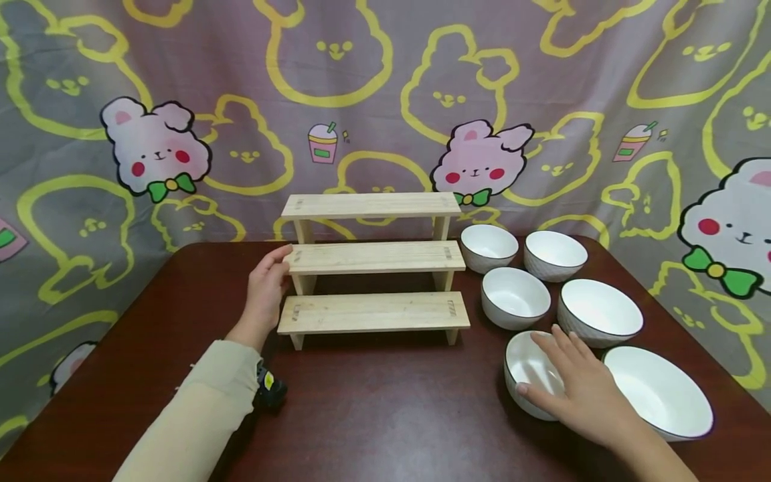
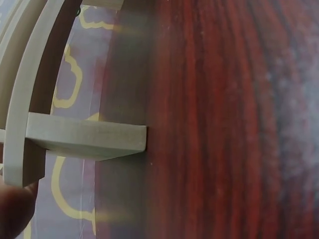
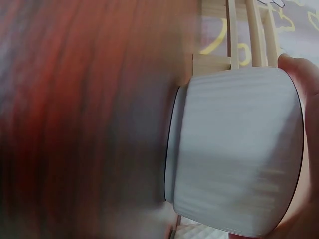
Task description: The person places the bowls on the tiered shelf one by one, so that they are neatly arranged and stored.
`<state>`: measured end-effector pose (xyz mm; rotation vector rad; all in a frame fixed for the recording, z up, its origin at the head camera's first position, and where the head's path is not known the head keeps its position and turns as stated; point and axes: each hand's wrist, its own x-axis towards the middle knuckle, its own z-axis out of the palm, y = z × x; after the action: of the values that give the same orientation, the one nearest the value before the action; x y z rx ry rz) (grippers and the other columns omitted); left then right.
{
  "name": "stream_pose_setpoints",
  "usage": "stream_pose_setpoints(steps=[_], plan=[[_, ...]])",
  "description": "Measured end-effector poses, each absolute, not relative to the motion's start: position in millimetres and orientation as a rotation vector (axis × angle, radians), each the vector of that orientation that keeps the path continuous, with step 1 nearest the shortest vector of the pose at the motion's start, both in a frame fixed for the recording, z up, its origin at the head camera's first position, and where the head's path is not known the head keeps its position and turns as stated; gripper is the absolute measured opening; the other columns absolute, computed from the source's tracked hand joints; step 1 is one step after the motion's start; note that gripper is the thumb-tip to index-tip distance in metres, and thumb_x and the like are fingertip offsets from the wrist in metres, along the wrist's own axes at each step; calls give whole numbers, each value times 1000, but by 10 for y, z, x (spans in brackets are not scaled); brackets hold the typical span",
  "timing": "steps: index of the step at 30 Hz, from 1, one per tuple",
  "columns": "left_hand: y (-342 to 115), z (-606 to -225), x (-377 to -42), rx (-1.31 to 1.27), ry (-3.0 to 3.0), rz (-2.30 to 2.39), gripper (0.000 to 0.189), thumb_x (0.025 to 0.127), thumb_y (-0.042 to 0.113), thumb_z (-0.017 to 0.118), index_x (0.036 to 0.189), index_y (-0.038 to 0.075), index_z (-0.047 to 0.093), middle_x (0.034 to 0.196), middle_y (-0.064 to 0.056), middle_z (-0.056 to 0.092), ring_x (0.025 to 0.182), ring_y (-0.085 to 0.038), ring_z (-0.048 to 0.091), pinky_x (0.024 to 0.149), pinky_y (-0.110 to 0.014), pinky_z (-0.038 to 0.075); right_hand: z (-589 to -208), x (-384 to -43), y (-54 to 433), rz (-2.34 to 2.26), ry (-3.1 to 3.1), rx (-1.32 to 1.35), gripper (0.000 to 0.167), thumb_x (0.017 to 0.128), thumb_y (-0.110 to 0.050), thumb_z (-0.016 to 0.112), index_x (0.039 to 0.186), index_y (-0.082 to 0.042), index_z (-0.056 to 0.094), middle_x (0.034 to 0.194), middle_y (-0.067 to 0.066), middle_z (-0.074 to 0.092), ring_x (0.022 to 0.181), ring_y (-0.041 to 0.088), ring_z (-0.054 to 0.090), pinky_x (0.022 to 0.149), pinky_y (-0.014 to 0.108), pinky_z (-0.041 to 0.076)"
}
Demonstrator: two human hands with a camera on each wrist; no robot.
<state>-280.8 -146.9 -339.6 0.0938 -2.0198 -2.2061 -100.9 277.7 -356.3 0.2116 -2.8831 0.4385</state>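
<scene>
My left hand point(image 1: 267, 289) holds the left end of the middle board of a three-tier wooden shelf point(image 1: 373, 312). In the left wrist view, part of that hand point(image 2: 16, 206) shows below a board end of the wooden shelf point(image 2: 82, 134). On the right, my right hand point(image 1: 581, 388) spreads over a small white bowl point(image 1: 525, 361) with a dark rim, its thumb at the left side of the rim. The right wrist view shows the bowl point(image 3: 239, 149) upright, its ribbed side facing the camera and the right hand point(image 3: 306, 99) along its rim.
Two more small bowls point(image 1: 516, 299) point(image 1: 489, 244) stand behind that one. A column of larger white bowls point(image 1: 555, 253) point(image 1: 601, 311) point(image 1: 659, 391) is farther right. A black object with a yellow mark point(image 1: 272, 389) is by the left sleeve. A patterned curtain point(image 1: 373, 134) hangs behind the dark table point(image 1: 385, 408).
</scene>
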Motion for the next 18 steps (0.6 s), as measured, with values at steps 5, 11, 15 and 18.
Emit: stream_pose_setpoints(steps=[5, 11, 15, 18], plan=[[-1496, -3423, -2822, 69, -2023, -2228, 44, 92, 11, 37, 134, 13, 49, 137, -6, 43, 99, -11, 49, 85, -28, 36, -3567, -1011, 2755, 400, -2902, 209, 84, 72, -56, 67, 138, -12, 40, 141, 29, 34, 125, 52, 29, 84, 72, 26], [-1509, -3474, -2832, 11, -2012, -2243, 43, 94, 12, 35, 135, 14, 48, 132, -5, 45, 94, -9, 50, 81, -26, 37, -3570, -1010, 2739, 372, -2900, 211, 91, 68, -58, 69, 140, -11, 38, 141, 28, 34, 125, 48, 30, 83, 71, 28], [-1499, -3498, -2840, -12, -2003, -2237, 43, 94, 13, 34, 135, 12, 47, 128, -4, 47, 95, -9, 50, 82, -27, 37, -3561, -1014, 2725, 344, -2894, 204, 95, 67, -59, 69, 139, -7, 38, 140, 29, 35, 122, 47, 31, 82, 70, 30], [-1488, -3509, -2861, -45, -2012, -2230, 43, 94, 14, 34, 136, 11, 45, 125, -2, 47, 94, -9, 50, 82, -27, 37, -3563, -1011, 2717, 335, -2878, 189, 97, 66, -59, 70, 138, -2, 40, 139, 29, 36, 120, 48, 32, 80, 68, 30]])
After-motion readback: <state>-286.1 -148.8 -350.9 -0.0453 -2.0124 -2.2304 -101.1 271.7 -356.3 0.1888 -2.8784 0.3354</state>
